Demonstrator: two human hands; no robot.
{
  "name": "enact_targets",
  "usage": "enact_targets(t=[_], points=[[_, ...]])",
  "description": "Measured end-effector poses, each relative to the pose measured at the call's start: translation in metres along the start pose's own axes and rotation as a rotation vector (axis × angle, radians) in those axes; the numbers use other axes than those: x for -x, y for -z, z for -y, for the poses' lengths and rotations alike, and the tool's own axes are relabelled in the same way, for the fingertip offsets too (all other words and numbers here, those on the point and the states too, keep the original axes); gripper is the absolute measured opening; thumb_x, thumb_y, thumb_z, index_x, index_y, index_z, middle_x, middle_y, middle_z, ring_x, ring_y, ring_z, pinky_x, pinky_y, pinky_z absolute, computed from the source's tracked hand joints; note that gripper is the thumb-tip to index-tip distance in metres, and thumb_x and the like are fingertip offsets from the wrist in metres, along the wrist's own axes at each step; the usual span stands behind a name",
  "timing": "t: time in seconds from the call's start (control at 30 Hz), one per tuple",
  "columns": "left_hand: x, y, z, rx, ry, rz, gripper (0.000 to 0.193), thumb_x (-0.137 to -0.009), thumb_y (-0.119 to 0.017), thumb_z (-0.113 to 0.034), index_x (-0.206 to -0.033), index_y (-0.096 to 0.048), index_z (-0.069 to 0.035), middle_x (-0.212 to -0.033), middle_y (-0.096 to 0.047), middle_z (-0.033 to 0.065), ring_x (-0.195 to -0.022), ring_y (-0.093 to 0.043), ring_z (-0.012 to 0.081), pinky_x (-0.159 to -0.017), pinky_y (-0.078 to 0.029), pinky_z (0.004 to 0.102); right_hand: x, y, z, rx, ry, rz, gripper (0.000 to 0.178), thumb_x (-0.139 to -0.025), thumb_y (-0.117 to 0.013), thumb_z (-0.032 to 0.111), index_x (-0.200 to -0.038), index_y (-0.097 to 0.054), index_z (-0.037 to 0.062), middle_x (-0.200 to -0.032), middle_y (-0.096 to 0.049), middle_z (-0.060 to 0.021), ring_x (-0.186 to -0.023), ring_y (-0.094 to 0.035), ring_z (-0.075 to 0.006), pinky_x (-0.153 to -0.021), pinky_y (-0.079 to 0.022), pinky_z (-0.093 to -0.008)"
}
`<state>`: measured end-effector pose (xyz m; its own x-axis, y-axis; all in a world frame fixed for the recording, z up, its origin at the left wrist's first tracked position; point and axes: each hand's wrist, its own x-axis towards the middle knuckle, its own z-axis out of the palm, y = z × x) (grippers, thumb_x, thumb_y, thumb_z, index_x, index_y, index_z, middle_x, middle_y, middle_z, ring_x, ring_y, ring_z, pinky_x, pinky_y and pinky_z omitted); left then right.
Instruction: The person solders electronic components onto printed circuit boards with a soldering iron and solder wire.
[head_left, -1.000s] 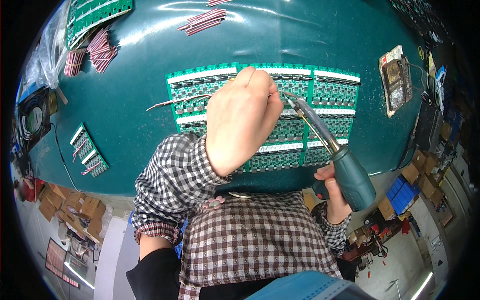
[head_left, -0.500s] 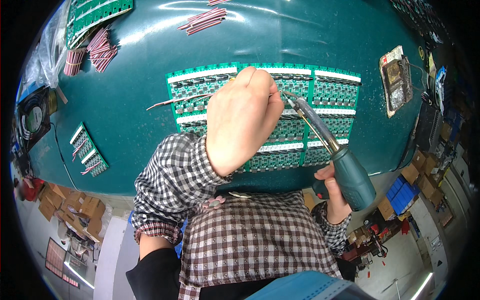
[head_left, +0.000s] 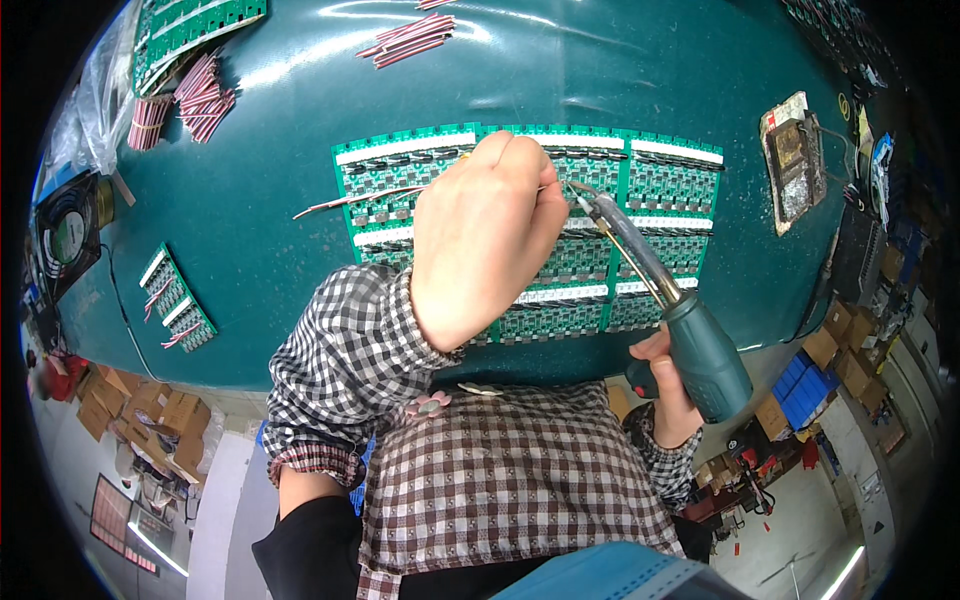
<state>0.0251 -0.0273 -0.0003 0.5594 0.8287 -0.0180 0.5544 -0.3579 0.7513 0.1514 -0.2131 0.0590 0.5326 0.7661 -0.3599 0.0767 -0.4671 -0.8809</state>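
My left hand [head_left: 490,230] is closed in a pinch over the green circuit boards [head_left: 668,190]. From it a thin red-and-white wire [head_left: 345,202] sticks out to the left; the pinched end is hidden behind my fingers. My right hand [head_left: 672,385] grips the green handle of a soldering gun [head_left: 708,350]. Its long metal barrel slants up and left, and the tip is close by my left fingertips, over the upper row of boards. Whether the tip touches the wire or a board, I cannot tell. White strips and short black parts line each board row.
Bundles of red-and-white wires [head_left: 205,100] lie at the far left beside more green boards [head_left: 195,35]; another wire bundle [head_left: 408,40] is at the back. A small board piece [head_left: 178,300] and a fan [head_left: 70,235] sit left. A worn soldering stand [head_left: 792,165] is at right.
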Motion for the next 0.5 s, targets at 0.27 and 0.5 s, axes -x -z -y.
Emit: enact_targets(t=[0.27, 0.5], points=[[0.0001, -0.0006, -0.0005, 0.005, 0.01, 0.003, 0.011, -0.07, -0.063, -0.005, -0.076, -0.055, -0.005, -0.069, -0.052, 0.0071, -0.057, -0.053, 0.0191, -0.051, -0.042, 0.0299, 0.0002, -0.0007, 0.0024, 0.003, -0.043, -0.004, 0.032, -0.081, -0.058, 0.012, -0.104, -0.052, -0.0092, -0.077, -0.056, -0.0125, -0.07, -0.057, -0.0212, -0.066, -0.049, -0.0343], [0.0002, 0.0005, -0.0009, 0.01, 0.011, 0.003, 0.011, -0.07, -0.064, -0.005, -0.076, -0.054, -0.005, -0.069, -0.053, 0.0073, -0.058, -0.053, 0.0189, -0.052, -0.043, 0.03, -0.0005, -0.0002, 0.0006, 0.001, -0.011, 0.017, 0.032, -0.081, -0.059, 0.013, -0.103, -0.052, -0.009, -0.077, -0.055, -0.0119, -0.069, -0.056, -0.0209, -0.066, -0.049, -0.034]])
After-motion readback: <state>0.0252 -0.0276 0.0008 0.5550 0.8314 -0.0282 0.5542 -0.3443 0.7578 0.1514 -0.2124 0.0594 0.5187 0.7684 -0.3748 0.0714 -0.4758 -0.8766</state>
